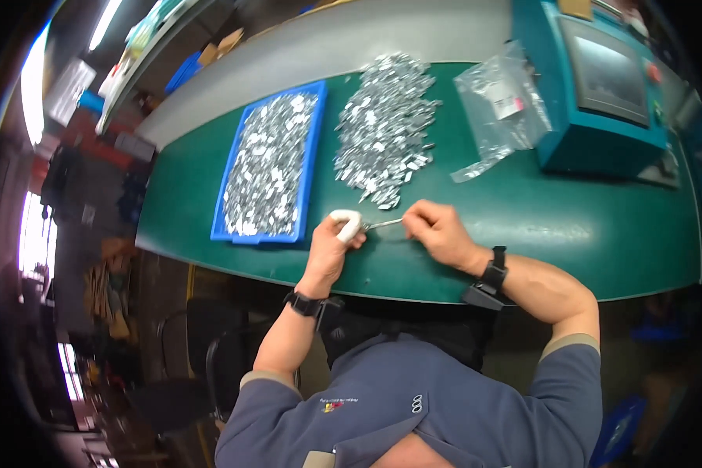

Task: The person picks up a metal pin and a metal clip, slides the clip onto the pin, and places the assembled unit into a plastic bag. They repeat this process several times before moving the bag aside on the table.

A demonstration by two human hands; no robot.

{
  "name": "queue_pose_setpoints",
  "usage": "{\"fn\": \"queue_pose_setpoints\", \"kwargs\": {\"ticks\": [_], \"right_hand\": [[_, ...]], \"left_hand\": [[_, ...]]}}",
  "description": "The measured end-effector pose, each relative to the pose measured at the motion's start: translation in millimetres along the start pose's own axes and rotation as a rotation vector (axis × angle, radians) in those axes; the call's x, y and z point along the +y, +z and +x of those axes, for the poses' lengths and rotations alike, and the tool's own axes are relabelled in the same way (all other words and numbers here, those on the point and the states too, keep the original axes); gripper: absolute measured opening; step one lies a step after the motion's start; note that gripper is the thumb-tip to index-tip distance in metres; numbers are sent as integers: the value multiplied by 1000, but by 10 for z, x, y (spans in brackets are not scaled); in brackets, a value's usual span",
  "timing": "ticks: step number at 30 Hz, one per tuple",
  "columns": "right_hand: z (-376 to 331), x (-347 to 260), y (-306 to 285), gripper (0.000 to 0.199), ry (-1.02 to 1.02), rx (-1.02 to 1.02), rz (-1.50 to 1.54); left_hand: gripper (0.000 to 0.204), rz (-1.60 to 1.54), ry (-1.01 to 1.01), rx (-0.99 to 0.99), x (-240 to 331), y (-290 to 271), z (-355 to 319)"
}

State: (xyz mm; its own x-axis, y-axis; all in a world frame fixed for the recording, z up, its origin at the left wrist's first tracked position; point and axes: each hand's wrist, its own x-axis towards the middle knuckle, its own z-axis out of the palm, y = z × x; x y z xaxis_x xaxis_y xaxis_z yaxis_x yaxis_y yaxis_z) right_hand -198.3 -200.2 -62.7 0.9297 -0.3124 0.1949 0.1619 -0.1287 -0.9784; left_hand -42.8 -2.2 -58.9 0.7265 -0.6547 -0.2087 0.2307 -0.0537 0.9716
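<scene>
Shirt: grey-blue with tan sleeve trim (374, 382), nearest the camera, below the grip; small coloured mark on its front.
Left hand: left hand (329, 248) over the table edge, thumb and fingers pinched round the left end of the rod; whether a small piece is caught there too is too small to tell.
Finger cover: white finger cover (349, 225) on one bent finger of the left hand, right at the grip.
Right hand: right hand (441, 232) with fingertips pressed together on the rod's other end, knuckles up.
Rod: thin rod (384, 224), grey, shiny, bridging the gap between both hands, nearly level.
Straps: dark left wrist strap (303, 304) and dark right wrist strap (494, 273), each just behind its hand.
Table: green table (398, 269) under the grip, curved by the lens.
Pile: loose heap of small silvery pieces (386, 117) just beyond the grip, its near tip closest to the rod.
Tray: blue tray (312, 168), left of the grip and beyond the left hand, filled with similar pieces.
Bag: clear plastic bag (491, 129), beyond the right hand, pale label inside or on it, cannot tell.
Machine: teal machine (593, 148), far right of the grip, with dark-framed screen (607, 74) and red button (653, 72).
Chair: dark chair (210, 331), left of and below the grip.
</scene>
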Motion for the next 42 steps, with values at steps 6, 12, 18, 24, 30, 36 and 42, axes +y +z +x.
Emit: {"fn": "queue_pose_setpoints", "kwargs": {"ticks": [6, 12, 18, 24, 30, 36, 42], "right_hand": [[26, 17, 63, 18, 14, 28, 79], [-7, -32, 78, 16, 6, 45, -12], [60, -21, 64, 18, -85, 159, -30], [46, -44, 25, 32, 78, -76, -107], [34, -42, 90, 32, 44, -101, -173], [-10, 61, 99, 26, 42, -135, -168], [-39, 77, 49, 19, 131, -55, 87]], "left_hand": [[21, -141, 1, 20, -97, 44, -172], [18, -159, -29, 69, -88, 158, -190], [22, -67, 63, -10, -112, 207, -149], [20, 51, 92, -129, -120, 229, -209], [19, 11, 103, -96, -166, 255, -237], [17, -23, 112, -138, -173, 231, -244], [17, 64, 181, -33, 59, 39, -291]]}}
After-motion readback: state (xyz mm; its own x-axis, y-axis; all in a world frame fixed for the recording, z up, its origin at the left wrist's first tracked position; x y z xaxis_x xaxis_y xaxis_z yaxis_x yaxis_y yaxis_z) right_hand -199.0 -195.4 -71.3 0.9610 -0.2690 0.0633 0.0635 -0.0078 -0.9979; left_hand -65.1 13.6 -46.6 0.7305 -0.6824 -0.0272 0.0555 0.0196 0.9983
